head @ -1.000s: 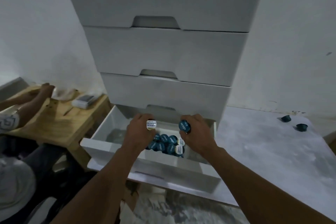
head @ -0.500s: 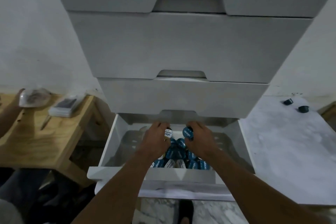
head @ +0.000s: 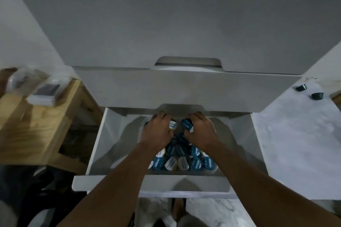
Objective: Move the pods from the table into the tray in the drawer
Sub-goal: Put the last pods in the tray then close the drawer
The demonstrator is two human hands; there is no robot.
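Pods (head: 184,160), small round coffee capsules with blue or white foil lids, lie packed together in the grey tray (head: 184,173) at the front of the open white bottom drawer (head: 99,143). From where I stand, the person's left grip (head: 156,132) is curled round a white-lidded pod (head: 172,125) and the right grip (head: 201,132) round a blue-lidded pod (head: 186,124), both held over the tray's far end, just under the drawer above (head: 184,88). Two dark pods (head: 301,88) lie on the pale marbled desk (head: 295,143) to the right, well apart from the drawer. I'd judge these light, stiff little cups, smooth-sided and apt to roll, with thin foil that could dent; best taken by the side wall or rim between thumb and fingertips, never pressed on the lid.
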